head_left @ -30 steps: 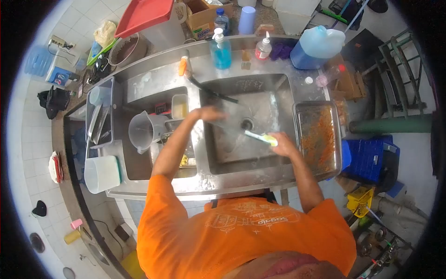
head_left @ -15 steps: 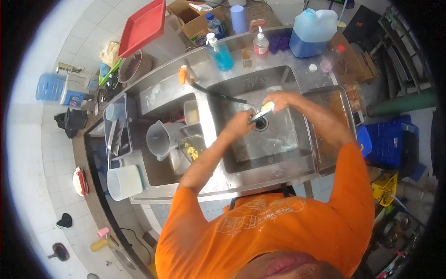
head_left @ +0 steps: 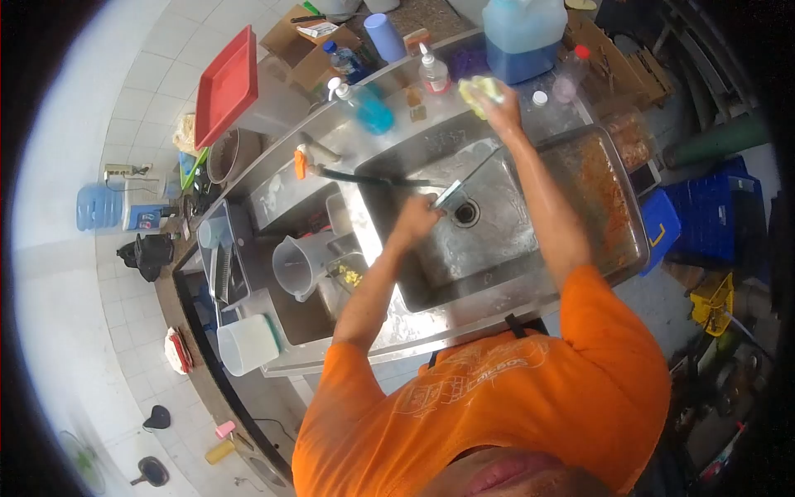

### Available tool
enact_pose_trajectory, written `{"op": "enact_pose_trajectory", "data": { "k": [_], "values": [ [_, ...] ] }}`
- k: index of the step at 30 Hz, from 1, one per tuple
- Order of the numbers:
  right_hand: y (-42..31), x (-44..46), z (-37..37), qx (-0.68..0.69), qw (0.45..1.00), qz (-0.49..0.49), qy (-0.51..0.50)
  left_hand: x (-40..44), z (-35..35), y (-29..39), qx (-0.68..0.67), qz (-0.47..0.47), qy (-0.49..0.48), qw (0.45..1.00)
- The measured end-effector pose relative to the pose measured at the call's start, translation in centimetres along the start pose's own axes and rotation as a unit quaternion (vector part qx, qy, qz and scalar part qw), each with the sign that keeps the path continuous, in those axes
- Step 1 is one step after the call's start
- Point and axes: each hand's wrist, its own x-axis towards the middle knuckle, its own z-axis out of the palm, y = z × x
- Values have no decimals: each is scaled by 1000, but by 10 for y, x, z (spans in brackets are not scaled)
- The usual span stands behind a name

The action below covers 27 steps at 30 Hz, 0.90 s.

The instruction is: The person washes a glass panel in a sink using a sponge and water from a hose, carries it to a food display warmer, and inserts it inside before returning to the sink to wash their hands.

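Note:
My left hand (head_left: 418,219) is closed around a long thin utensil (head_left: 448,195), pale and flat near the fingers. It is held over the basin of the metal sink (head_left: 489,248), beside the drain; its exact kind is hard to make out. My right hand (head_left: 505,112) grips a yellowish sponge (head_left: 479,94) above the sink's back ledge. That sponge is close to a clear squeeze bottle (head_left: 434,73) with red liquid and a big jug (head_left: 522,45) of blue liquid. A dark hose (head_left: 377,177) reaches from the tap into the basin.
The left basin holds a clear measuring jug (head_left: 296,269) and yellow bits in a container. A stained tray (head_left: 609,240) lies right of the sink. A blue pump bottle (head_left: 371,112) and a white cap (head_left: 540,98) stand on the ledge. Blue crates (head_left: 712,207) are at right.
My right hand has moved up and away from the utensil, carrying the sponge to the back ledge. My left hand still holds the utensil over the basin. The camera view has shifted slightly.

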Motion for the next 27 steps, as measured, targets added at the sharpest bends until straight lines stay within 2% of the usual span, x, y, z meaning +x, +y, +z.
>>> {"op": "enact_pose_trajectory", "data": {
  "k": [4,6,7,8,9,10,11,12,13,15,16,17,19,20,22,24,26,27],
  "values": [
    [24,-76,0,20,975,4,222,-21,20,-4,-28,-58,63,996],
    [73,-118,11,78,969,47,231,-31,32,-9,-78,-114,76,988],
    [66,-142,24,76,967,97,225,-29,38,-12,-71,-62,123,988],
    [84,-165,32,88,935,287,190,-28,48,-15,-65,-10,169,983],
    [84,-184,45,131,909,363,158,-26,56,-20,-59,42,213,974],
    [102,-206,70,77,946,257,184,-20,63,-29,-136,33,203,969],
    [80,-219,83,72,970,134,187,-10,69,-40,-211,23,192,958],
    [92,-229,87,-29,979,63,192,-5,72,-48,-286,11,181,941],
    [110,-239,91,-130,973,-10,191,-8,65,-38,-257,-12,174,951],
    [175,-240,96,-29,965,156,210,-15,38,-1,-177,-48,160,970],
    [182,-229,96,22,948,231,219,-17,28,10,-124,-59,151,979],
    [180,-237,107,9,961,185,206,-12,28,-5,-39,7,152,988],
    [121,-248,129,-17,981,88,174,2,33,-42,131,139,150,970],
    [122,-265,128,-53,985,89,137,-1,33,-36,84,77,153,982],
    [141,-265,112,107,939,252,208,-8,25,-9,-3,-42,157,987],
    [179,-235,112,166,917,203,300,-6,31,-1,52,-28,170,984],
    [121,-175,102,89,959,131,234,-17,39,3,106,-20,190,976],
    [114,-153,100,66,977,30,202,-18,37,11,70,-48,175,981]
  ]
}}
